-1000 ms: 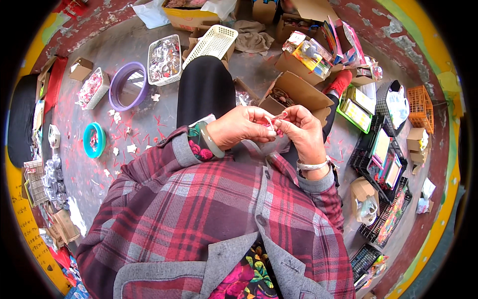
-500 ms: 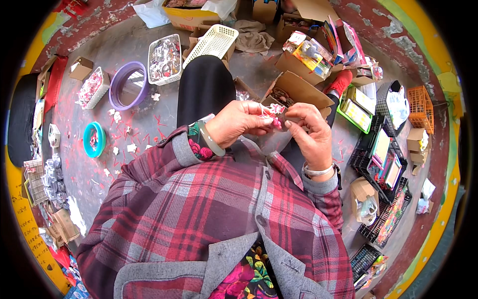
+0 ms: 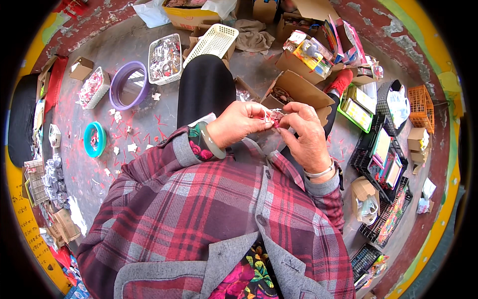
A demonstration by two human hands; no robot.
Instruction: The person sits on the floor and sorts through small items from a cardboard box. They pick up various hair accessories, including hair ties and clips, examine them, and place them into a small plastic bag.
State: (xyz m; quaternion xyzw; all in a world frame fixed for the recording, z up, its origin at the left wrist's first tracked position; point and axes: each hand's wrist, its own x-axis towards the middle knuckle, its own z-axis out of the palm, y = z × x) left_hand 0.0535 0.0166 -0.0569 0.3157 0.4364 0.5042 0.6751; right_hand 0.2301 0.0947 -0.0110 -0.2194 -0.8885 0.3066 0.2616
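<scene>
Your two hands nearly meet in front of your chest, a small pink-and-white piece between them. Your left hand (image 3: 238, 124) pinches the small pink-and-white piece (image 3: 273, 118) between thumb and fingertips, at its left side. Your right hand (image 3: 309, 139) has its bent fingers and thumb at the right side of it; you cannot tell from this view whether they grip it or only touch it, and the piece's exact shape is too small and partly covered to make out. Just beyond your hands is a cardboard box (image 3: 311, 90) with dark contents, and your black-trousered knee (image 3: 206, 89) rises left of it. Farther left on the floor are a purple basin (image 3: 115, 89) and a smaller teal basin (image 3: 86, 139), with red and white scraps (image 3: 132, 148) scattered around. To the right lies a bright green tray (image 3: 354, 121), near your red shoe (image 3: 341, 80).
</scene>
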